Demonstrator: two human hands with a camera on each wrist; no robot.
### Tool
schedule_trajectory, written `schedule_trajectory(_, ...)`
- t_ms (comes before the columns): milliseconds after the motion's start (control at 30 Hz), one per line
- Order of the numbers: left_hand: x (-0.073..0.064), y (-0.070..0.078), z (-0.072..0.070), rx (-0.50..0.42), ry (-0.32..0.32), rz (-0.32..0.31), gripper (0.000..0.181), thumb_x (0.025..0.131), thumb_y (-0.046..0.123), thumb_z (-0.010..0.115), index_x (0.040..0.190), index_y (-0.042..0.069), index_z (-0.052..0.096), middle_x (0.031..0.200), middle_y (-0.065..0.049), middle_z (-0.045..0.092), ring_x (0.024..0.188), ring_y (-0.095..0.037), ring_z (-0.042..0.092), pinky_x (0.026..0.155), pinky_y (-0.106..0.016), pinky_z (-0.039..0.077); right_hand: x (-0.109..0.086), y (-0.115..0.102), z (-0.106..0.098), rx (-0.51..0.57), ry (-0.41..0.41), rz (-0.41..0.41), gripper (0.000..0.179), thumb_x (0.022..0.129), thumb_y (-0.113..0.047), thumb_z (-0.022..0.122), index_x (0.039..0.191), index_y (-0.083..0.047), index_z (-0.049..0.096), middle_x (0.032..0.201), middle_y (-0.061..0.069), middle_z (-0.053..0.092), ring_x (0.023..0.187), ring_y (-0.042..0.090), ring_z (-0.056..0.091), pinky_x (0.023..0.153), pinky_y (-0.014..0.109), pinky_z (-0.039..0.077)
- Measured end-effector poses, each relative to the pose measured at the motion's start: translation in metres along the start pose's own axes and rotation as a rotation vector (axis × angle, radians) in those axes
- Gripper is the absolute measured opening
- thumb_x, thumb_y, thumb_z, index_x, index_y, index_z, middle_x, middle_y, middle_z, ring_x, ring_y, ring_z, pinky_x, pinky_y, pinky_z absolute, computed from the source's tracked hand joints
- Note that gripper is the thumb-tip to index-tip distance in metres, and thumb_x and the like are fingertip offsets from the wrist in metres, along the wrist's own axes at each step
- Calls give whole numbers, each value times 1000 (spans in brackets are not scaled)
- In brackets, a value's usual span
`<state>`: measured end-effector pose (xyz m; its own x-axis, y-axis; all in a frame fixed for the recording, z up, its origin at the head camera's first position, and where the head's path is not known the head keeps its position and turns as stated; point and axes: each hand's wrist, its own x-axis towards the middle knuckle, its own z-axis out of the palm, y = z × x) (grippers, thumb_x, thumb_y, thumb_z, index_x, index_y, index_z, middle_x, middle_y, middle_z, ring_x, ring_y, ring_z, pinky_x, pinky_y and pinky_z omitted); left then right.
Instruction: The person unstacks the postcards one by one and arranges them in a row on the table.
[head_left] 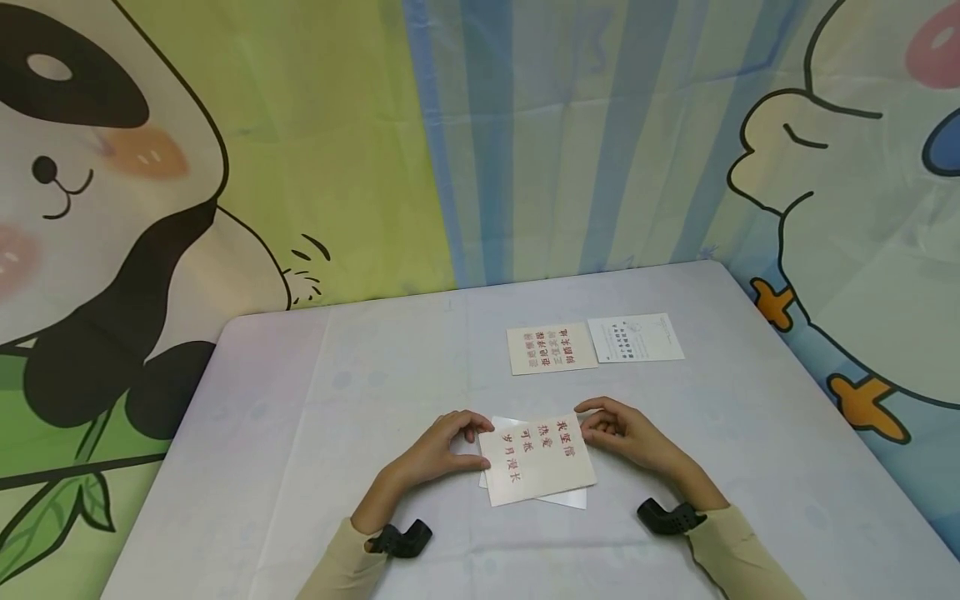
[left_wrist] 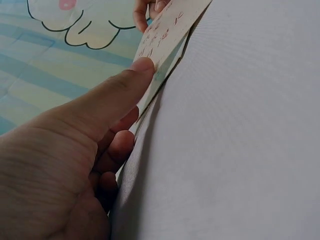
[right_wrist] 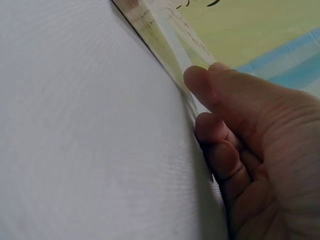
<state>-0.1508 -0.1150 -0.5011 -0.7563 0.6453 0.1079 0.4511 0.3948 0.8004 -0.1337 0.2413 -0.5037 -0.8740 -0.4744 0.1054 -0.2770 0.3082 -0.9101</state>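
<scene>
Printed curtain [head_left: 337,167], softly wrinkled, hanging from upper left across frame. Pale, faintly creased surface [head_left: 397,358] spreading below. Left hand [head_left: 433,450] at lower centre curling nearly closed, thumb and fingers gripping left edge of cream card [head_left: 536,475]. Cream card, matte, rectangular, red-lettered, overlapping white card [head_left: 567,500] at lower centre. Beige card [head_left: 551,348] and dark-printed card [head_left: 660,337], both rectangular, lying flat right of centre. Right hand [head_left: 632,435] pinching cream card's upper right corner, fingers curling.
</scene>
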Motion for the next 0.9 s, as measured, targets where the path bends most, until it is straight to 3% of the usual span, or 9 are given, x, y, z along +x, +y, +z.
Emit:
schedule_trajectory(400,1,-3,1,-27,5,26,45,78,28,83,117,17,63,94,5,59,86,-12,50,82,-28,39,1,0,1,58,-20,-3,33,92,-5,66,122,3,56,91,12,72,68,5,58,57,22,46)
schedule_trajectory(700,1,-3,0,-25,12,24,49,78,29,83,120,17,62,92,5,58,86,-13,51,81,-28,39,3,-3,4,97,22,27,32,89,-3,68,118,6,57,87,15,72,64,5,56,56,20,45)
schedule_trajectory(900,2,-6,2,-26,19,64,53,77,28,84,122,15,61,92,4,58,85,-12,51,81,-28,39,3,-2,3,133,36,65,34,90,-4,68,120,7,57,87,14,72,65,4,56,55,21,46)
